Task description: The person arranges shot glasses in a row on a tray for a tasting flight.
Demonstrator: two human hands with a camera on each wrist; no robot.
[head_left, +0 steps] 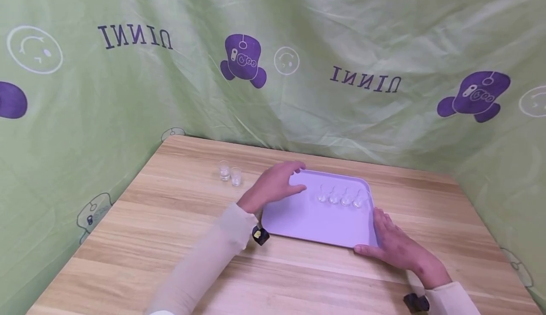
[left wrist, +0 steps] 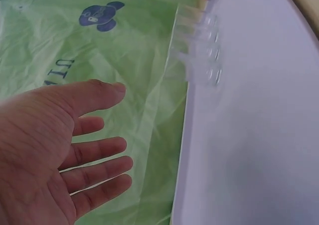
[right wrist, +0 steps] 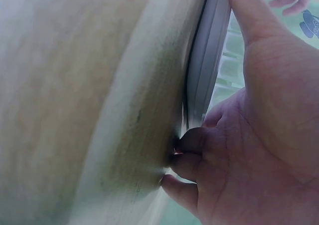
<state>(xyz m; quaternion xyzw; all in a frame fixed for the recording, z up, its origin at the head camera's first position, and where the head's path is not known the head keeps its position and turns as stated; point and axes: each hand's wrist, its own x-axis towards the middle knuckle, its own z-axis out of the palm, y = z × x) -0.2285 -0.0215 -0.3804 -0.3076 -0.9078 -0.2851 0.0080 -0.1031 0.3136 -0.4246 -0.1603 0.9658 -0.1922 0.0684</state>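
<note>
A light purple tray (head_left: 315, 225) lies on the wooden table, with several small clear glasses (head_left: 346, 199) in a row on its right half. My left hand (head_left: 275, 182) is over the tray's left part, holding nothing; in the left wrist view its fingers (left wrist: 99, 177) are spread and apart from the glasses (left wrist: 214, 53). At the tray's near right corner, my right hand (head_left: 394, 244) holds the edge, thumb at the front side and fingers along the right side. In the right wrist view those fingers (right wrist: 184, 165) curl against the tray's rim (right wrist: 204, 60); their tips are partly hidden.
Two more small clear glasses (head_left: 230, 175) stand on the table (head_left: 170, 201), left of the tray. A green curtain (head_left: 298, 16) with purple bear prints hangs behind the table and along its sides. Dark wrist mounts (head_left: 260, 235) are on both arms.
</note>
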